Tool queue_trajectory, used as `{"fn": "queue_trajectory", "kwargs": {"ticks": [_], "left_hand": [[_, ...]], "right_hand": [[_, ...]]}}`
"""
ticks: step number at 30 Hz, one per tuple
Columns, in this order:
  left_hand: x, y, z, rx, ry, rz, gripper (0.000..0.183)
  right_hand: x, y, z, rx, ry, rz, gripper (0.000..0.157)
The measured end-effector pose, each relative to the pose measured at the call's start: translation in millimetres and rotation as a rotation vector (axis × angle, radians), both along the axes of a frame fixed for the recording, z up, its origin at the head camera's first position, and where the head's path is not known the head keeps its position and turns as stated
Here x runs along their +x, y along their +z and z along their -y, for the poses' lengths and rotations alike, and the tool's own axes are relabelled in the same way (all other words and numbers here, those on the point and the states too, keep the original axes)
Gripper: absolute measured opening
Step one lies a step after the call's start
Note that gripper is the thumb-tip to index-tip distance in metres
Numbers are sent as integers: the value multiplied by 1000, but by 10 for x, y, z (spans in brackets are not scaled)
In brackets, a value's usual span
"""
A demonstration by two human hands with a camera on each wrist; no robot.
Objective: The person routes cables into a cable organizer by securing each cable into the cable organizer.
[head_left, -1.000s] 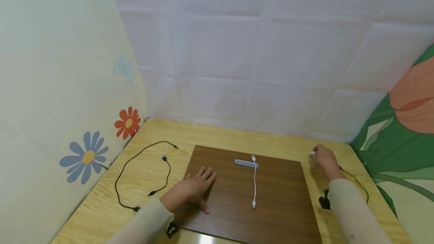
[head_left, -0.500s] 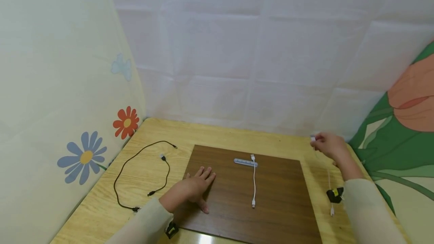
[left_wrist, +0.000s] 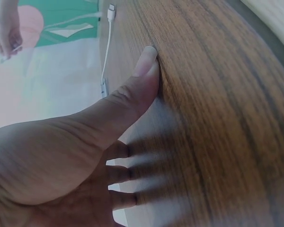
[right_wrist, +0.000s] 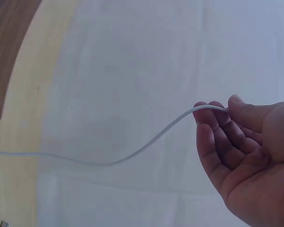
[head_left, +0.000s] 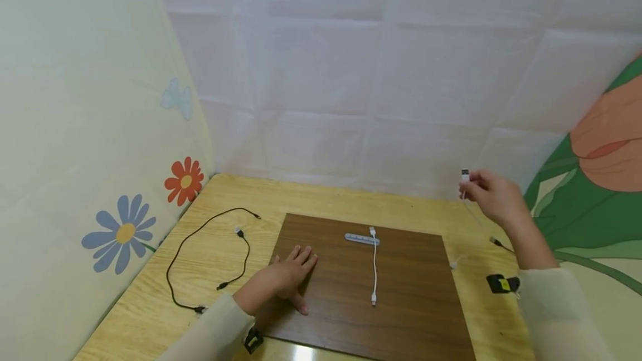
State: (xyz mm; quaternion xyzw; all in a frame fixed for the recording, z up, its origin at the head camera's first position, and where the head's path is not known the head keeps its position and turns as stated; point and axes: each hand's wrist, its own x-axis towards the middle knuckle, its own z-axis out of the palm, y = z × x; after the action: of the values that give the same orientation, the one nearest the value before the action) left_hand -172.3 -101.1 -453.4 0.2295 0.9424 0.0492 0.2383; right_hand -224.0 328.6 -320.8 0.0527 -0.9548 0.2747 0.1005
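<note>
My right hand (head_left: pixel 494 194) pinches a white USB cable (right_wrist: pixel 156 137) near its USB-A plug (head_left: pixel 465 175), raised above the table's right side. The cable trails down from the thumb and fingertips, and its other end (head_left: pixel 454 264) hangs by the board's right edge. My left hand (head_left: pixel 286 280) rests with spread fingers on the left part of the dark brown board (head_left: pixel 411 294). In the left wrist view its thumb (left_wrist: pixel 146 66) lies against the wood. On the board, another short white USB cable (head_left: pixel 375 272) lies across a light blue cable holder strip (head_left: pixel 357 238).
Two black cables, one long (head_left: pixel 173 263) and one short (head_left: pixel 247 255), lie on the yellow wooden table (head_left: pixel 236 191) left of the board. A black cable's plug (head_left: pixel 495 241) shows on the right, partly behind my forearm. White and flower-patterned sheets (head_left: pixel 311 71) enclose the table.
My right hand has risen from the table with the white cable, lifting its plug up and drawing its lower end toward the board. The left hand stays in place.
</note>
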Motion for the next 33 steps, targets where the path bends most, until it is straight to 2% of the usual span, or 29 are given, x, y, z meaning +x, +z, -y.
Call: {"fn": "queue_trajectory", "kwargs": {"ticks": [5,10,16,24,33], "left_hand": [[-24,-11,9,4,0,-4,121],[-30,28,-3,10,-2,1,119],[2,68,-11,16,16,24,119],[-6,55,12,40,10,2,120],[7,29,38,79,8,20,120]], "right_hand": [[56,161,134,-50,-7,-58,38],[77,281,239,-77,-3,-106,39],[110,309,451,-135,59,-165,35],[109,356,757,-212,111,-203,30],[133,304,1024,-269,182,-218,26]]}}
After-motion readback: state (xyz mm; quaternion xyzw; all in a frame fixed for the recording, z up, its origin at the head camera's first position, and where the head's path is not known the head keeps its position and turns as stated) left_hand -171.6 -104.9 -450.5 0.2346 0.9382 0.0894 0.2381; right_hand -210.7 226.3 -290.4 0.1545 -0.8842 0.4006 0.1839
